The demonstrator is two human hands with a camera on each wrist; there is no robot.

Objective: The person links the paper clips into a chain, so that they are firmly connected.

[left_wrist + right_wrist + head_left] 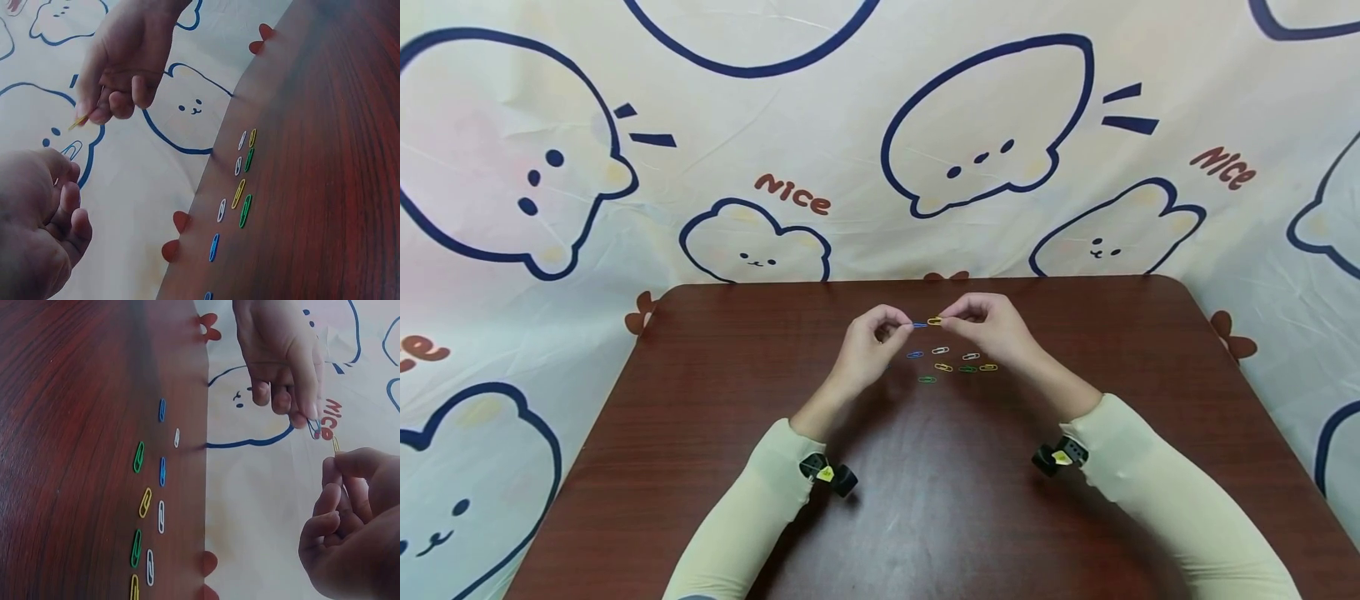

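Note:
Between the thumb and fingertips of the left hand (868, 346) is a blue paper clip (74, 149). The right hand (996, 329) pinches a yellow paper clip (336, 444). Both hands are raised above the far part of the table, facing each other. The two clips point toward one another, and both wrist views show a small gap between them. Below the hands lie loose paper clips: blue (914, 355), white (940, 350), yellow (943, 367) and green (927, 380).
The dark brown wooden table (925, 517) ends just beyond the hands. Behind it hangs a pale cloth (850, 125) printed with cartoon figures. The sleeves (752, 500) carry small black wrist cameras (829, 475) that stay above the tabletop.

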